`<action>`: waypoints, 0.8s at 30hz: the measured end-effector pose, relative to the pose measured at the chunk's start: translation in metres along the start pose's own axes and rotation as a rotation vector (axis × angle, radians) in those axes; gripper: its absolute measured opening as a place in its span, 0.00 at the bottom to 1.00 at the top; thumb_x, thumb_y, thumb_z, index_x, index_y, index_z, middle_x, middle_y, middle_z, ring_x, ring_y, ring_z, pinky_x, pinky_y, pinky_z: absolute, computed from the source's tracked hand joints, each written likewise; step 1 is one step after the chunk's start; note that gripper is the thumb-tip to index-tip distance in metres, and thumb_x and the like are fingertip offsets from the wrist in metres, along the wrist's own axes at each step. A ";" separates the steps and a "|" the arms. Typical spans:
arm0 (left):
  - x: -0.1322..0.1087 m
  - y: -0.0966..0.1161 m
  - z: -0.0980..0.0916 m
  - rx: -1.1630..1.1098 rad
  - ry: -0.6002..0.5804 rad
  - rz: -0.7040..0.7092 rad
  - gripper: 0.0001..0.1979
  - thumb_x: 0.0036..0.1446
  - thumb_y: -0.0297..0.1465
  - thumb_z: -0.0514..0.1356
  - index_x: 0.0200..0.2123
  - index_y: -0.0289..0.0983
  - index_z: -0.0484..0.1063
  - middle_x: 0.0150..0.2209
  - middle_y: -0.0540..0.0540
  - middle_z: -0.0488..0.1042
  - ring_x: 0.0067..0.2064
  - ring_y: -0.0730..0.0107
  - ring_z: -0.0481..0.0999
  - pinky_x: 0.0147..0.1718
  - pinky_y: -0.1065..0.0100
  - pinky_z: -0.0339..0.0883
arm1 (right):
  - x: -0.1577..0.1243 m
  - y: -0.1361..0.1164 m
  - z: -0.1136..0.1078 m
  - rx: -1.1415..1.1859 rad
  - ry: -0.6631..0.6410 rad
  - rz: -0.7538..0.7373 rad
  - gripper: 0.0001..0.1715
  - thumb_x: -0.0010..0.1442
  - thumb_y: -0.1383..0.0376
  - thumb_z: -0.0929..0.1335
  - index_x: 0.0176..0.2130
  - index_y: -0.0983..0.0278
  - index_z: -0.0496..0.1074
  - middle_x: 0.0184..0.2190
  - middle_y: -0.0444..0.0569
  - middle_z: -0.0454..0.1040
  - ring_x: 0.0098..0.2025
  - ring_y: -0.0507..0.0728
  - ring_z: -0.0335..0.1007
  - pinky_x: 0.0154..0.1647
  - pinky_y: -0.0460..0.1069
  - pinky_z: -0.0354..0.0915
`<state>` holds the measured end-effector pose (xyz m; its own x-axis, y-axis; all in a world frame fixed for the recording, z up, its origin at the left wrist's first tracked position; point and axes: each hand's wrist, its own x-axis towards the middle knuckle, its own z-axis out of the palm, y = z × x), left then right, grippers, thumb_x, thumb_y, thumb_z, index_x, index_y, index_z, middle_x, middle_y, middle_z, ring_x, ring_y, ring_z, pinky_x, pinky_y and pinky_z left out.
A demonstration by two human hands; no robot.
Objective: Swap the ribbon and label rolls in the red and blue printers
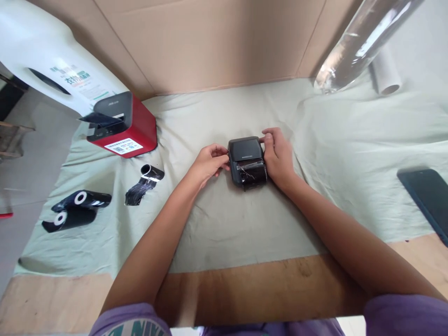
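A small black printer (247, 161) with shiny black film across its front lies on the pale green cloth (224, 219) in the middle. My left hand (209, 162) grips its left side, fingers curled against the casing. My right hand (278, 155) holds its right side, with the fingertips pressed on the top right corner. Both hands close round the device from either side.
A red and black printer (122, 126) stands at the back left under a white machine (45, 60). Black film rolls (75, 210) and a loose black strip (145, 183) lie on the left. A dark phone (429, 196) lies at the right; a clear film roll (364, 37) leans against the cardboard wall.
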<state>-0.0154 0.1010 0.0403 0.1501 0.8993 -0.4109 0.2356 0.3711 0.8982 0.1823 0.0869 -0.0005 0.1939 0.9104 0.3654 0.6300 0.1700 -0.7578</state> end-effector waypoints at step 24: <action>-0.017 -0.039 0.028 0.013 0.342 0.556 0.15 0.58 0.27 0.57 0.44 0.38 0.82 0.33 0.49 0.71 0.36 0.72 0.71 0.35 0.72 0.67 | 0.000 -0.004 -0.006 -0.021 -0.055 0.057 0.24 0.71 0.53 0.53 0.51 0.62 0.68 0.40 0.55 0.81 0.40 0.64 0.76 0.45 0.57 0.66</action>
<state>0.0000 0.0644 0.0074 -0.0607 0.9800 0.1894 0.2229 -0.1716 0.9596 0.1841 0.0836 0.0054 0.1891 0.9378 0.2913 0.6346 0.1097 -0.7650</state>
